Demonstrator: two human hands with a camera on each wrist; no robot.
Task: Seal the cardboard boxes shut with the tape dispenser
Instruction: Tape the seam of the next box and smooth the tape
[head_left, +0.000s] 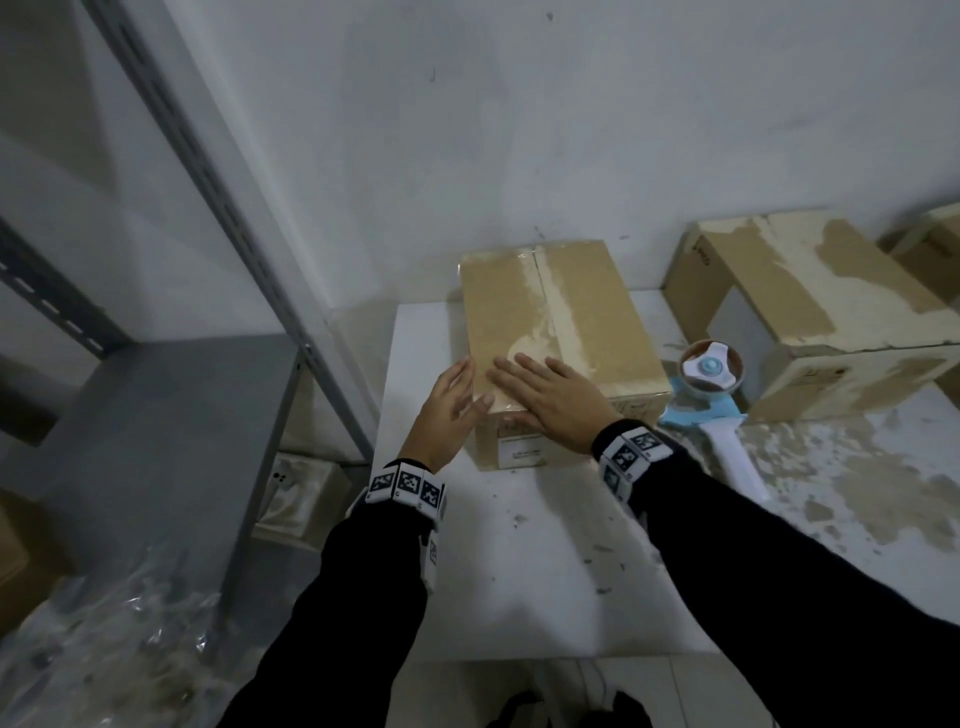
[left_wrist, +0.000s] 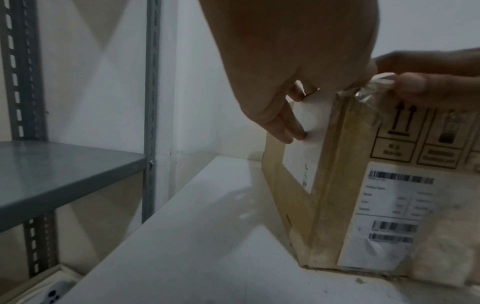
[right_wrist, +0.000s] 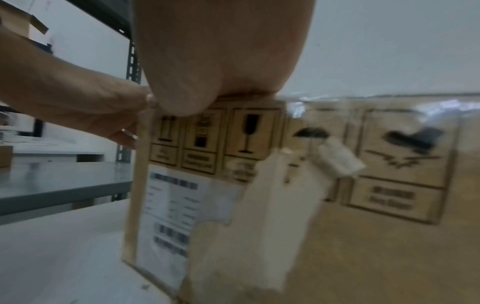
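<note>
A brown cardboard box (head_left: 556, 322) stands on the white table (head_left: 519, 571), with clear tape running along its closed top seam. My right hand (head_left: 550, 400) lies flat on the box top near the front edge, fingers straight. My left hand (head_left: 449, 405) brackets the near left corner, with straight fingers (left_wrist: 283, 131) against the left side and the thumb at the front top edge on a tape end. The label side of the box (left_wrist: 389, 205) faces me. A blue and white tape dispenser (head_left: 706, 384) lies on the table right of the box, held by neither hand.
A second, worn cardboard box (head_left: 810, 312) sits at the right rear, and another (head_left: 935, 244) at the far right edge. A grey metal shelf rack (head_left: 171, 415) stands left of the table. Crumpled clear plastic (head_left: 130, 649) lies at bottom left. The wall is just behind the boxes.
</note>
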